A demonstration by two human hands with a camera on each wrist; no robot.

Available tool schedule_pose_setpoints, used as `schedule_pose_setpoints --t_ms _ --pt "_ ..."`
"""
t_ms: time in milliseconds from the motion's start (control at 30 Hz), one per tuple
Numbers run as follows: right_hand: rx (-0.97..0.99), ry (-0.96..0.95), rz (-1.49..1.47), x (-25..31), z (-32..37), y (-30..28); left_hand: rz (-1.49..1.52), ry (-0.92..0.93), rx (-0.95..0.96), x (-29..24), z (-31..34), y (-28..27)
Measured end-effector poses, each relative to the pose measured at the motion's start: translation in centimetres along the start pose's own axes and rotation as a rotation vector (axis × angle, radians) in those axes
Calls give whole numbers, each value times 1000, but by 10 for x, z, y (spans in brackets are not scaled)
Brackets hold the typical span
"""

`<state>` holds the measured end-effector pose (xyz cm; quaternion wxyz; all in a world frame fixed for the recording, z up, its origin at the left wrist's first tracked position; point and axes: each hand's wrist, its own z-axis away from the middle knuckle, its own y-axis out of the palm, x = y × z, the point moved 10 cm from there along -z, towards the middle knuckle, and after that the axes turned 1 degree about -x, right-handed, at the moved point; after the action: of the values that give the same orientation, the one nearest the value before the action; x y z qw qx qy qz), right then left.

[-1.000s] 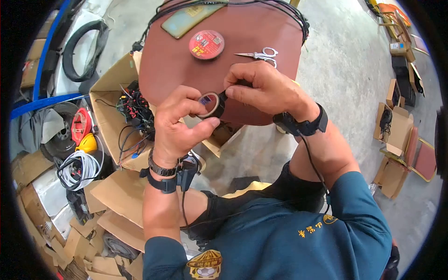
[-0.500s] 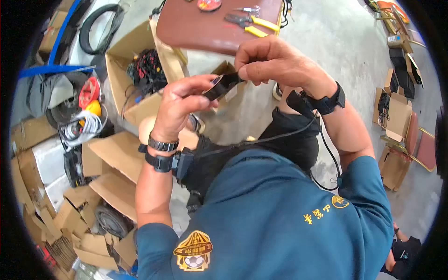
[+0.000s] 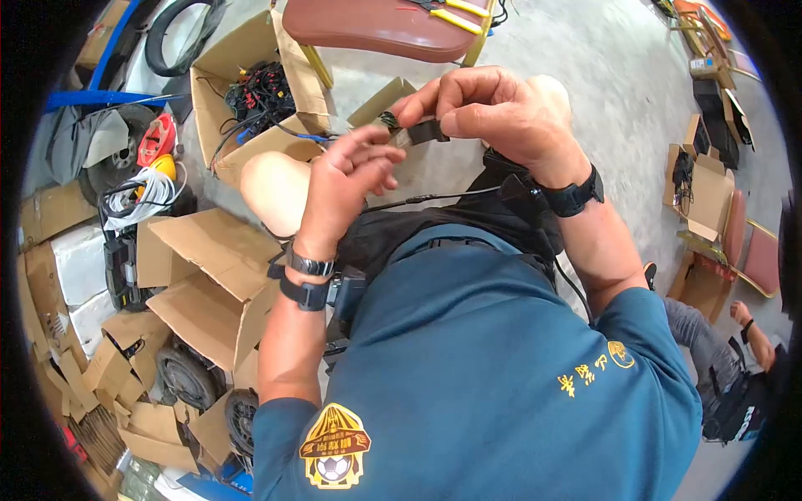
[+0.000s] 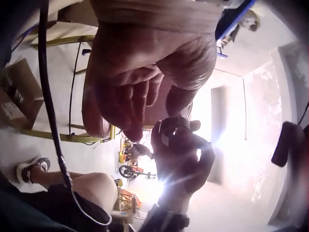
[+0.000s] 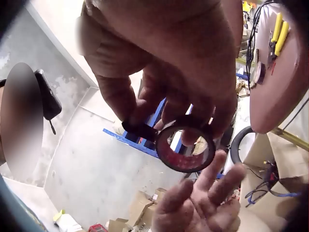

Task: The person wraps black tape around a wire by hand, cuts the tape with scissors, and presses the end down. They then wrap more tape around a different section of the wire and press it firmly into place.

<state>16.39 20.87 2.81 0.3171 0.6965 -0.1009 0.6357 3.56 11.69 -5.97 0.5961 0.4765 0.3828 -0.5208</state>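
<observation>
A black tape roll (image 3: 426, 132) is gripped by the right hand (image 3: 514, 121) in front of the body. The right wrist view shows the roll (image 5: 186, 145) as a ring with a reddish inside, held under the fingers, with a short dark strip (image 5: 137, 129) of tape pinched beside it. The left hand (image 3: 347, 184) is just beside the roll, fingers apart and loosely bent, holding nothing. From the left wrist, its palm (image 4: 145, 63) faces the right hand (image 4: 181, 157).
A red-brown padded seat (image 3: 384, 29) carries yellow-handled pliers (image 3: 455, 15). An open cardboard box (image 3: 309, 92) of dark wires stands left of it. More boxes (image 3: 200, 259) and a white cable coil (image 3: 142, 196) lie further left. Another person (image 3: 727, 367) is at the right.
The left hand has let go of the tape roll, which is now in the right hand. The head view has tilted down, so the seat shows higher up and both hands are over the lap.
</observation>
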Motion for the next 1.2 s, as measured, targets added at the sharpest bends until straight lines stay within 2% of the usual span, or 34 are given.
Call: schedule_pose_setpoints --t_ms 33,133,267,300,400,467,533,633,733,867,1000,1200 --pt "-25 21 26 3 6 -2 -214 43 -24 1 4 1" --pt "-89 95 84 2 26 -11 -699 -44 171 9 19 19" --pt "-116 157 -4 -24 44 -21 -879 77 273 15 20 41" --pt "-139 195 -43 -32 50 -21 -942 161 273 18 18 43" --pt "-176 235 -156 -55 64 -20 -710 2 64 28 5 22" --pt "-195 175 -205 -62 71 -22 -487 38 -69 19 -9 9" --pt "-237 167 -249 -68 77 -22 -327 2 -94 8 -26 8" --pt "-321 187 -345 -84 85 -26 -147 -125 8 -4 -36 34" --pt "-446 188 -417 -90 91 -29 -117 -85 136 -8 -41 58" --pt "-535 177 -399 -95 98 -36 -459 236 263 -33 -32 88" --pt "-564 169 -364 -95 100 -37 -557 398 93 -44 -29 93" --pt "-562 197 -354 -100 98 -38 -592 391 62 -45 -27 95"
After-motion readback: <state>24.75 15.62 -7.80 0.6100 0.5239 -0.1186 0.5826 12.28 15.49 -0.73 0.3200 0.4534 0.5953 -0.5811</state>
